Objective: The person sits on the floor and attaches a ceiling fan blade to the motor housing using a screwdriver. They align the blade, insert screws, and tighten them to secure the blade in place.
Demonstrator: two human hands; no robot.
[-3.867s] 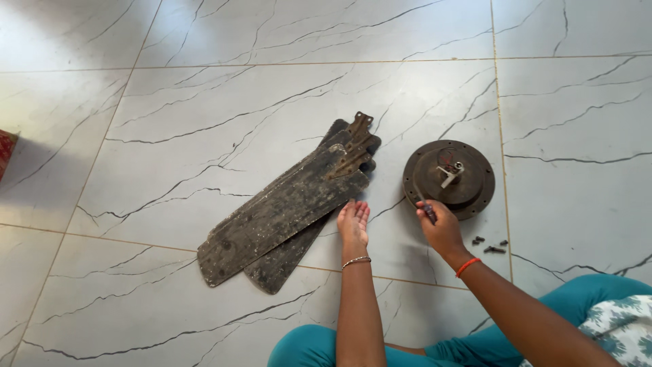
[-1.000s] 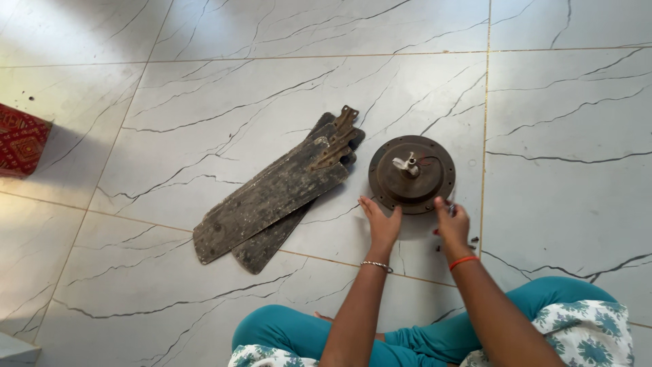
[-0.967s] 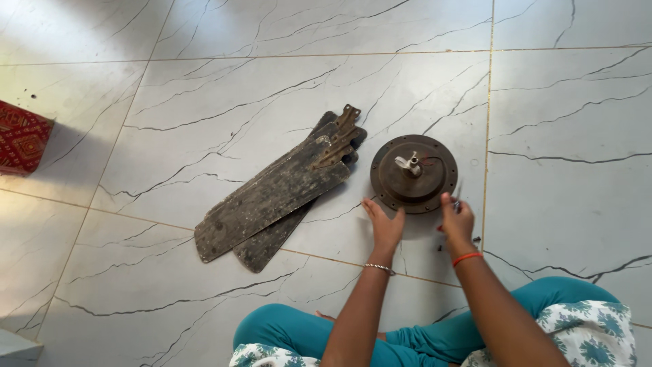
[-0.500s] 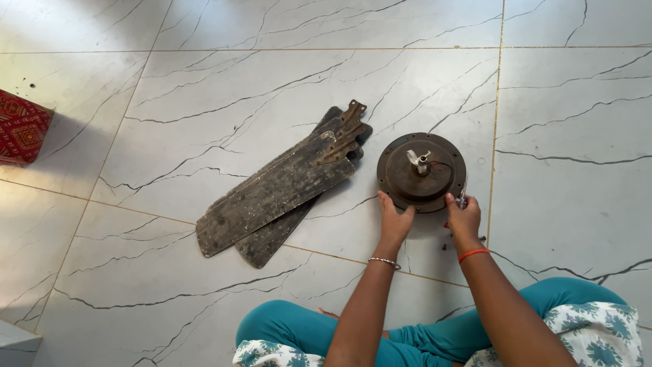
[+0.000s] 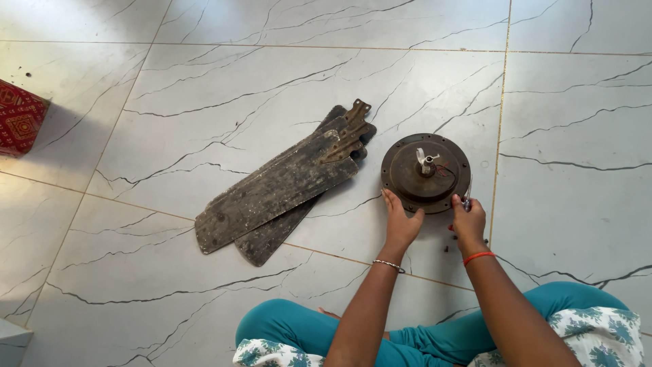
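While the person sits on the tiled floor (image 5: pixel 204 88), both hands meet a round fan motor (image 5: pixel 425 172).
Head view: left hand (image 5: pixel 401 224) rests open against its near rim; right hand (image 5: pixel 468 219) grips a thin tool (image 5: pixel 467 198) at the rim; dirty fan blades (image 5: pixel 285 187) lie just left.

**Floor layout: motor, blades, box**

Round fan motor (image 5: pixel 426 174) lies on the floor (image 5: pixel 204 88), right of centre. Stacked fan blades (image 5: pixel 280 187) lie just left of it, w/ bracket ends nearest the motor and far ends running down-left toward the person. Left hand (image 5: pixel 401 224) sits at motor's near-left rim, touching; right hand (image 5: pixel 468 219) at near-right rim. Small loose bits (image 5: pixel 448 245) lie on floor btwn the hands' wrists & below right hand. Patterned box (image 5: pixel 20 117) at far left edge, well apart from blades. Person's legs (image 5: pixel 421 336) below the motor, nearest the camera.
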